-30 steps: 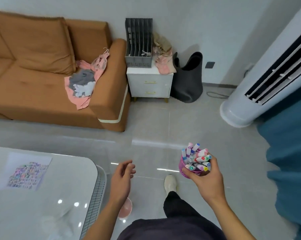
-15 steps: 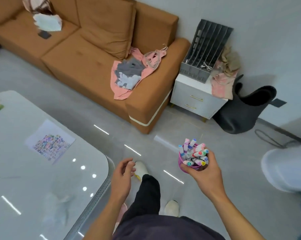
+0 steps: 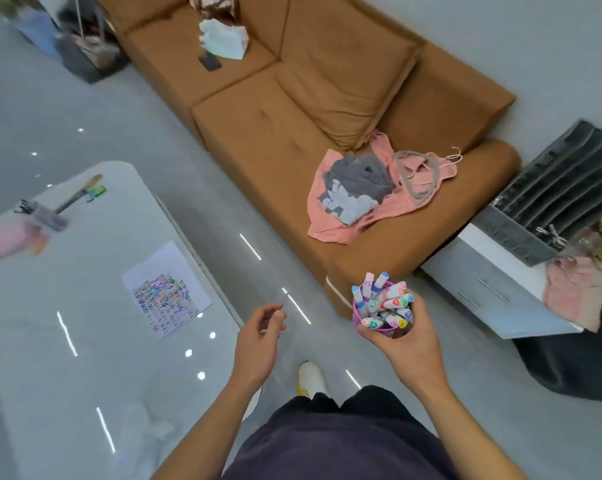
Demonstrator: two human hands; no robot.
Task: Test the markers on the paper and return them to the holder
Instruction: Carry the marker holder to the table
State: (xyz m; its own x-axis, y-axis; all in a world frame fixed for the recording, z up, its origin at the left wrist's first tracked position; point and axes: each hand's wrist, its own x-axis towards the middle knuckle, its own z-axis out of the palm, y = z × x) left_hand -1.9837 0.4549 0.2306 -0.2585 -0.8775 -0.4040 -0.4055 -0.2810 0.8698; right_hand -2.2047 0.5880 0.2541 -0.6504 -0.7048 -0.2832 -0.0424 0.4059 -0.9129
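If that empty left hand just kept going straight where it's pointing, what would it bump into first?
The left hand would probably reach the brown sofa first, near the pink clothes; only floor lies between, though depth is unclear.

Glossy white table (image 3: pixel 50 341) (scribbled paper (image 3: pixel 167 295) atop)

The holder (image 3: pixel 356 313) is pink, its markers (image 3: pixel 384 301) white with pastel caps. At nine o'clock from it, the white paper (image 3: pixel 166 292) carries many-coloured scribbles on the white bench (image 3: pixel 85 341); the sofa (image 3: pixel 275 126) is brown
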